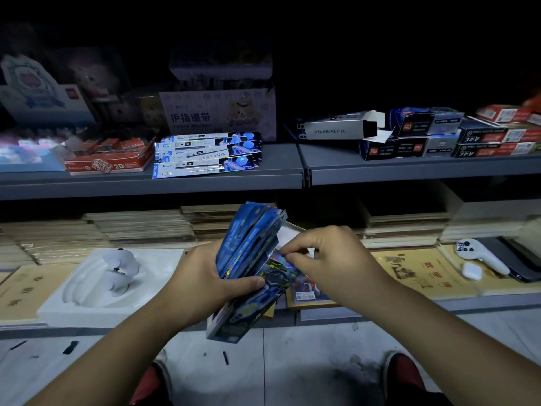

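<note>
Dim shop shelving is filling the view, with a grey upper shelf (146, 183) running across and a lower shelf (366, 310) beneath it. The left hand (205, 276) is gripping a bundle of blue packets (248, 238), fingers curled behind it and the thumb pressing across its front. The bundle is standing tilted in the air just before the front edge of the lower shelf, its top fanning out. The right hand (330, 253) is pinching the shiny upper edge of the front packet (276, 275) between thumb and fingertips, with the other fingers curled in.

Near the front edge of the upper shelf, matching loose packets (205, 155) are lying in an overlapping stack. A red 2B box (108, 158) is sitting just to their left, and a finger bandage box (216, 112) is standing behind them. A gel ink refill box (336, 128) is lying open-ended on the right half, beside stacked dark cartons (409, 139).

On the lower shelf, a white moulded tray (73, 297) is holding a white controller (120, 271) towards the left end. A second controller (480, 256) and a small white case (472, 271) are resting on notebooks (415, 271) towards the right end.
</note>
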A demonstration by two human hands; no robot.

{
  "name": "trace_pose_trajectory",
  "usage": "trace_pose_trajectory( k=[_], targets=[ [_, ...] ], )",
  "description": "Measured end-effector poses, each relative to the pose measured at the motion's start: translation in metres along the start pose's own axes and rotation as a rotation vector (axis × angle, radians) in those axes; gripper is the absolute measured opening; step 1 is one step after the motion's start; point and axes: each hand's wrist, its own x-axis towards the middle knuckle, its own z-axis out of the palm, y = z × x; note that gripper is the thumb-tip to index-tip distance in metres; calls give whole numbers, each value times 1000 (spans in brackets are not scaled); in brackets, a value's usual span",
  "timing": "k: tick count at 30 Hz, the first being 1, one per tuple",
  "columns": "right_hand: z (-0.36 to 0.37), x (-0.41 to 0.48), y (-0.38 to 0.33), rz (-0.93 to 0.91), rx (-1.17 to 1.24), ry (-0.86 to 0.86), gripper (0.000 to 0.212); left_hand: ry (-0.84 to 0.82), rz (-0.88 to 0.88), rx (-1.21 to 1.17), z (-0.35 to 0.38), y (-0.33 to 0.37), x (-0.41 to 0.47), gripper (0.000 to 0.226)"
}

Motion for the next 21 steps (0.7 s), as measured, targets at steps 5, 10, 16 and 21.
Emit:
trace_pose_trajectory(
  k=[5,10,16,21],
  targets=[
    [-3,-3,-1,-103,173,192,15,-13,9,10,1,0,1,44],
    [-6,-7,-10,-70,374,151,20,-39,51,18,3,1,0,39],
    [-3,-3,-10,8,478,132,29,-33,41,-10,2,2,0,32],
    [-9,-3,-14,3,650,243,30,-33,77,-14,3,2,1,37]
  ],
)
